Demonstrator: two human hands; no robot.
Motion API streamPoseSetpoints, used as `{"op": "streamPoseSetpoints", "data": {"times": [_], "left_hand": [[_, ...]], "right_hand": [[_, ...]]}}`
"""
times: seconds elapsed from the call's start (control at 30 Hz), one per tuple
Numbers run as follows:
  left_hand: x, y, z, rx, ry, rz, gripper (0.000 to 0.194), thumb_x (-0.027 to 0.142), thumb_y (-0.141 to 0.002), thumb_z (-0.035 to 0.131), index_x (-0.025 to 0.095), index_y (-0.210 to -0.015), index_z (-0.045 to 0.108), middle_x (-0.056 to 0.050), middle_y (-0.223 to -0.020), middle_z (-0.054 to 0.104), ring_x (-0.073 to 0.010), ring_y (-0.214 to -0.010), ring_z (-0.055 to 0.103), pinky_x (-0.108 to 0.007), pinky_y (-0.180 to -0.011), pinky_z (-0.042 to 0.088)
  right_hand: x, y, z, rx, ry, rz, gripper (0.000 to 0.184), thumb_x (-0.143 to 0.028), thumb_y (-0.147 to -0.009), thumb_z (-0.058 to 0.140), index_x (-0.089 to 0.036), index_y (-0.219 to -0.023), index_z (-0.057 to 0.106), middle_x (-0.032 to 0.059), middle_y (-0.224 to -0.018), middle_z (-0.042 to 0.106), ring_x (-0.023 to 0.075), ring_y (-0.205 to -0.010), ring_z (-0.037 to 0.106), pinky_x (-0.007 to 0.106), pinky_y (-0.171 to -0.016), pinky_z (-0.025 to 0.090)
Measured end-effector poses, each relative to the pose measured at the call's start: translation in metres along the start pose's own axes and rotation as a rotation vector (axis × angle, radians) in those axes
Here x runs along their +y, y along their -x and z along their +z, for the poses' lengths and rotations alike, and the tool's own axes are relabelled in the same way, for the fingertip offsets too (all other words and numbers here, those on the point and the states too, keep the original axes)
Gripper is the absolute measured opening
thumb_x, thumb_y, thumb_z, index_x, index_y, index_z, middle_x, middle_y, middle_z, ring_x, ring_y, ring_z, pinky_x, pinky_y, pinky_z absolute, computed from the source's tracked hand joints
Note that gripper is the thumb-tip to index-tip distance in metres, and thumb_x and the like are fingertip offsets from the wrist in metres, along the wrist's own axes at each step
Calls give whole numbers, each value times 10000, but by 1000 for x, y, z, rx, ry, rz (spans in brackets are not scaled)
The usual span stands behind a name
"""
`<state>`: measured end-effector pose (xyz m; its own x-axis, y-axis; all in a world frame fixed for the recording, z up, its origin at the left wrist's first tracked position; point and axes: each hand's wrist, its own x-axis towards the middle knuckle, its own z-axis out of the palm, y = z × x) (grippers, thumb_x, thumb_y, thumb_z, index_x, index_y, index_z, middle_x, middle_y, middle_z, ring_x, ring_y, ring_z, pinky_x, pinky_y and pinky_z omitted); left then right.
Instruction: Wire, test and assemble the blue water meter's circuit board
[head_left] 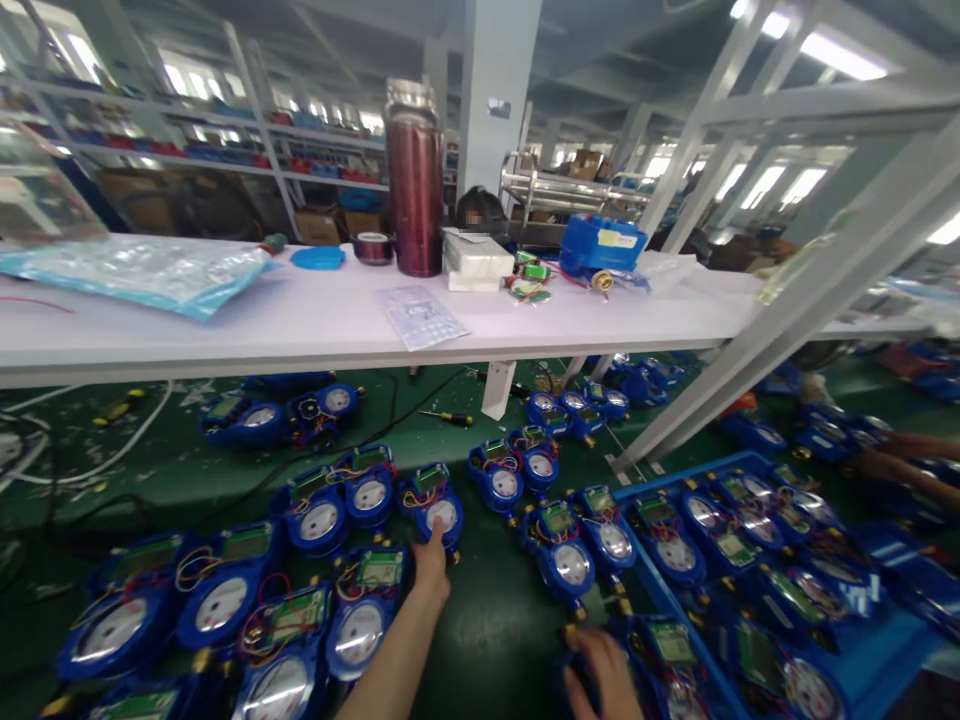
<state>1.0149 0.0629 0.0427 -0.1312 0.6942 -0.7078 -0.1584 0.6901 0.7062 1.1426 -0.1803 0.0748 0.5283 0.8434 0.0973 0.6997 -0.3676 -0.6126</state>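
My left hand [430, 566] reaches forward over the green bench, its fingers stretched out. The fingertip touches the dial of a blue water meter [437, 508] that has loose coloured wires and an exposed circuit board. My right hand [602, 672] sits at the bottom edge, with its fingers curled over another blue water meter [582, 690] that it partly hides. Several more open blue meters lie in rows around both hands, such as one [568, 562] between them.
A blue tray [881, 670] of meters is at the right. A white shelf [315, 325] above carries a dark red bottle [413, 180], a plastic bag, a blue box and white boxes. Screwdrivers [448, 417] and cables lie at the back. Another person's forearm [907, 470] reaches in at the far right.
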Motion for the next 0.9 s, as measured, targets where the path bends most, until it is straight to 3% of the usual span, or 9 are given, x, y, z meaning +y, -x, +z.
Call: {"op": "streamPoseSetpoints", "data": {"times": [0.07, 0.2, 0.33, 0.47, 0.67, 0.8, 0.9], "left_hand": [[2, -2, 2, -15, 21, 41, 389, 365, -905, 577, 178, -1244, 536, -104, -1262, 570, -244, -1069, 600, -461, -883, 519], [5, -8, 3, -67, 38, 94, 397, 345, -905, 581, 179, -1261, 523, -105, -1258, 569, -240, -1047, 607, -455, -862, 532], [7, -20, 6, -108, 26, 127, 396, 334, -903, 586, 178, -1262, 523, -104, -1247, 576, -238, -1038, 612, -454, -857, 536], [8, -35, 14, -140, 11, 149, 395, 324, -897, 597, 178, -1257, 529, -104, -1254, 574, -243, -1053, 607, -462, -870, 530], [8, -50, 33, -167, -25, 194, 395, 328, -897, 595, 183, -1259, 535, -109, -1303, 552, -261, -1125, 576, -497, -937, 488], [12, -49, 34, -180, -78, 232, 434, 304, -880, 621, 177, -1283, 519, -117, -1341, 526, -287, -1198, 530, -534, -995, 435], [13, -33, 24, -209, -112, 273, 437, 295, -867, 637, 173, -1272, 530, -119, -1366, 510, -298, -1235, 500, -553, -1025, 398]], "right_hand": [[-14, -49, 14, -65, 91, -147, 398, -214, -859, 421, -203, -1220, 587, 123, -1243, 581, 268, -1182, 545, 428, -1025, 461], [-36, -153, 57, -156, 295, -359, 604, 19, -791, 398, -158, -1362, 483, 142, -1427, 446, 278, -1326, 409, 419, -1083, 393], [-38, -209, 91, -195, 468, -449, 533, 58, -839, 436, -138, -1332, 489, 170, -1380, 482, 296, -1261, 475, 473, -988, 468], [-30, -227, 104, -206, 596, -491, 429, -38, -886, 526, -170, -1293, 503, 99, -1169, 592, 238, -1063, 588, 423, -853, 540], [-29, -241, 115, -197, 643, -507, 428, -30, -885, 489, -146, -1297, 481, 103, -1066, 578, 237, -996, 576, 379, -762, 533], [-37, -247, 114, -228, 560, -472, 419, -20, -878, 479, -143, -1279, 487, 94, -1064, 572, 243, -1012, 561, 402, -782, 523], [-45, -245, 102, -263, 443, -442, 399, -21, -863, 498, -135, -1245, 513, 102, -1128, 559, 259, -1081, 531, 457, -879, 489]]}}
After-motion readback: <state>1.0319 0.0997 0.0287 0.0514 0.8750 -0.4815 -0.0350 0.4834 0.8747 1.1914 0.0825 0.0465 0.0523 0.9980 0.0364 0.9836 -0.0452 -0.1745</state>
